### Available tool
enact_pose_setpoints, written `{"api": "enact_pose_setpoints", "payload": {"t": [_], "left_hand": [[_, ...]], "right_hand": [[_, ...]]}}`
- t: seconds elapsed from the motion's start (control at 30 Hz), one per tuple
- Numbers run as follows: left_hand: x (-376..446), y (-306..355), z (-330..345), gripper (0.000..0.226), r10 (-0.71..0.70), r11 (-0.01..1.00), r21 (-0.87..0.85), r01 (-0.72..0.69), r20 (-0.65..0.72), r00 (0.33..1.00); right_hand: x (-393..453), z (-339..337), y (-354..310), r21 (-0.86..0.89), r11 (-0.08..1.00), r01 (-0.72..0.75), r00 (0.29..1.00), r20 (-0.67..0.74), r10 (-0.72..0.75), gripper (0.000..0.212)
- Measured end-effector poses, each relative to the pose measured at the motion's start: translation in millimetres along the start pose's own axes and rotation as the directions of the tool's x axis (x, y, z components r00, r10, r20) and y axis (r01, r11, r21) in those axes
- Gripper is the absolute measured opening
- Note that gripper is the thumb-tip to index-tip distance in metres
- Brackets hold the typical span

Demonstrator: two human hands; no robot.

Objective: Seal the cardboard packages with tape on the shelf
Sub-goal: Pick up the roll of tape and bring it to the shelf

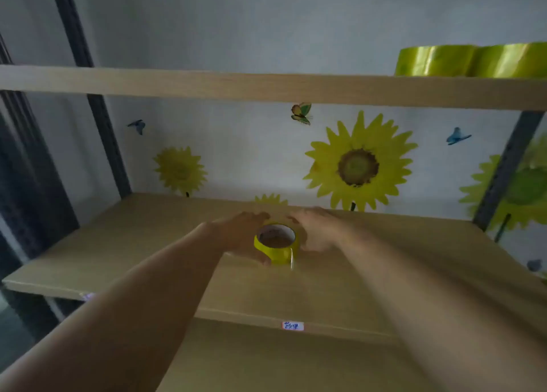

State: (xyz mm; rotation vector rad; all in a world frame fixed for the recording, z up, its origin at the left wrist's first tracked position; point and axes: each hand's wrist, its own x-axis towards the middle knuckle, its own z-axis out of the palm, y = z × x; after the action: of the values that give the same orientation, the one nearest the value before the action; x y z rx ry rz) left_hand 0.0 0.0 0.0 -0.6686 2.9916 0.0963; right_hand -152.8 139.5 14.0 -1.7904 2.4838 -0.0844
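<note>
On the wooden middle shelf (pixel 148 243), a yellow-green tape roll (pixel 276 243) sits flat; left hand (pixel 242 235) grips it, right hand (pixel 319 232) touches alongside, blurry, grip unclear. More rolls (pixel 473 60) up top.

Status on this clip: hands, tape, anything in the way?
Left hand holds tape roll on the shelf. Right hand beside roll, grip unclear. No cardboard package visible. Spare rolls above, clear of hands.

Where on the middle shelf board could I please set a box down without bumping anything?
The middle shelf board is bare left of the left hand, out to the dark post. Right of the right hand is also bare. It is crowded only at the centre, round the tape roll.
</note>
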Motion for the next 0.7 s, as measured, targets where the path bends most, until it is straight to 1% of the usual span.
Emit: {"api": "enact_pose_setpoints", "payload": {"t": [0.07,0.1,0.13,0.17,0.2,0.23,0.27,0.3,0.33,0.4,0.43,0.47,0.5,0.57,0.63,0.7], "left_hand": [[13,-5,5,0.127,-0.030,1.000,-0.008,0.030,-0.022,0.999],[18,-7,9,0.133,-0.055,0.998,-0.024,0.054,-0.024,0.998],[18,-6,8,0.136,-0.081,0.996,-0.049,0.080,-0.019,0.997],[22,-6,9,0.135,-0.086,0.994,-0.074,0.084,-0.022,0.996],[22,-3,9,0.128,-0.081,0.993,-0.090,0.078,-0.030,0.996],[25,-1,9,0.115,-0.072,0.992,-0.111,0.066,-0.049,0.996],[23,4,6,0.105,-0.069,0.989,-0.135,0.059,-0.065,0.995],[26,4,6,0.103,-0.078,0.982,-0.178,0.063,-0.077,0.994],[26,5,5,0.108,-0.090,0.968,-0.240,0.068,-0.081,0.993],[22,8,-1,0.128,-0.108,0.922,-0.382,0.066,-0.090,0.990],[21,8,-5,0.135,-0.120,0.891,-0.449,0.061,-0.105,0.987],[18,8,-9,0.138,-0.139,0.855,-0.516,0.055,-0.125,0.982],[15,8,-15,0.135,-0.158,0.812,-0.583,0.042,-0.149,0.976],[6,12,-28,0.118,-0.209,0.681,-0.732,0.018,-0.171,0.963],[-5,16,-41,0.106,-0.239,0.550,-0.835,-0.027,-0.188,0.953],[-17,21,-51,0.093,-0.267,0.470,-0.881,-0.061,-0.207,0.941]], "right_hand": [[11,5,5,0.012,1.000,0.010,1.000,-0.019,-0.010,0.076],[16,11,8,0.014,1.000,0.003,1.000,-0.012,-0.003,0.073],[17,14,8,0.019,1.000,-0.001,1.000,0.000,0.001,0.064],[23,18,10,0.027,1.000,0.011,1.000,0.004,-0.011,0.052],[23,21,12,0.040,0.999,0.016,1.000,0.004,-0.017,0.040],[25,23,15,0.066,0.997,0.026,1.000,-0.004,-0.026,0.034],[23,21,16,0.084,0.996,0.031,0.999,-0.012,-0.030,0.031],[22,19,19,0.111,0.993,0.032,0.999,-0.019,-0.030,0.031],[21,17,20,0.140,0.990,0.031,0.999,-0.027,-0.027,0.034],[15,6,21,0.203,0.979,0.032,0.998,-0.062,-0.020,0.041],[13,1,23,0.231,0.972,0.030,0.996,-0.088,-0.010,0.042],[9,-5,23,0.262,0.965,0.032,0.994,-0.108,-0.004,0.042],[8,-11,26,0.304,0.952,0.035,0.992,-0.123,0.003,0.043],[4,-21,30,0.422,0.906,0.027,0.991,-0.132,0.031,0.054],[-6,-32,30,0.546,0.838,0.019,0.987,-0.144,0.072,0.076],[-16,-41,26,0.661,0.750,0.043,0.979,-0.176,0.098,0.094]]}}
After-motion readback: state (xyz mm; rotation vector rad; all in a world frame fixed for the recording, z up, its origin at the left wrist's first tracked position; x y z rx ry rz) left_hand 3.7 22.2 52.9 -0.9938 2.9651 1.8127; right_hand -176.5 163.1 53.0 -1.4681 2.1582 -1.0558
